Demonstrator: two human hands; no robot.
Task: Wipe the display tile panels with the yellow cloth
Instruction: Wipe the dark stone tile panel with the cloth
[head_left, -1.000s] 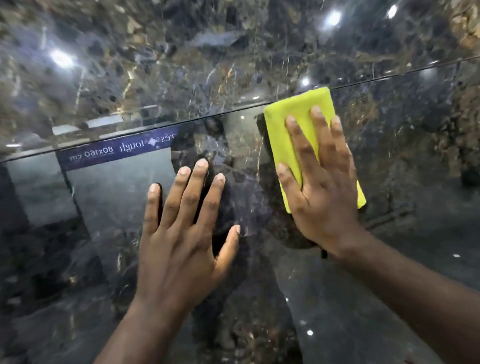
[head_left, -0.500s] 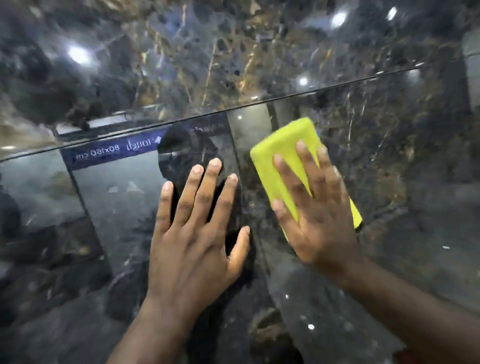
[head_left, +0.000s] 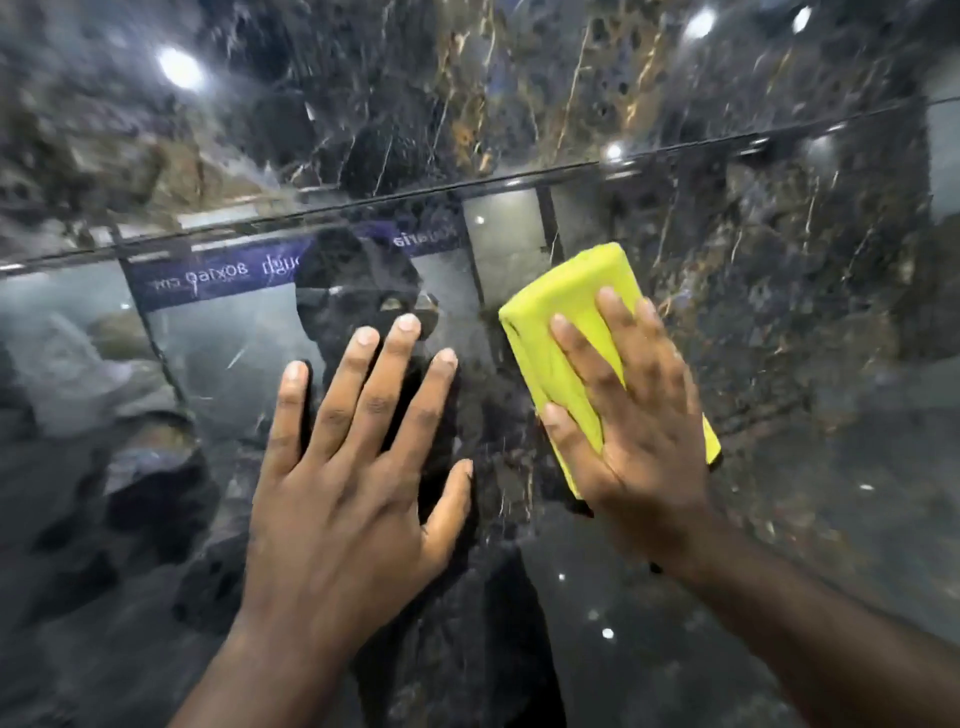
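Landmark: the dark seam (head_left: 467, 189) running across the glossy marble-look tile panels, slightly tilted.
Lower panel: the lower tile panel (head_left: 810, 415) below the seam carries both hands; its edges run out of frame on every side.
Upper panel: the upper tile panel (head_left: 467, 78) above the seam is blurred, its veining smeared.
Yellow cloth: the yellow cloth (head_left: 561, 332), folded, lies flat on the lower panel just below the seam; its lower half is hidden under the hand.
Right hand: the right hand (head_left: 639, 415) presses flat on the cloth, fingers spread and extended, not curled round it.
Left hand: the left hand (head_left: 348, 467) is fully open, palm flat on the lower panel beside the cloth, holding nothing.
Reflections: a mirrored blue banner (head_left: 218, 275) just under the seam is only partly legible; ceiling lights show as glare.
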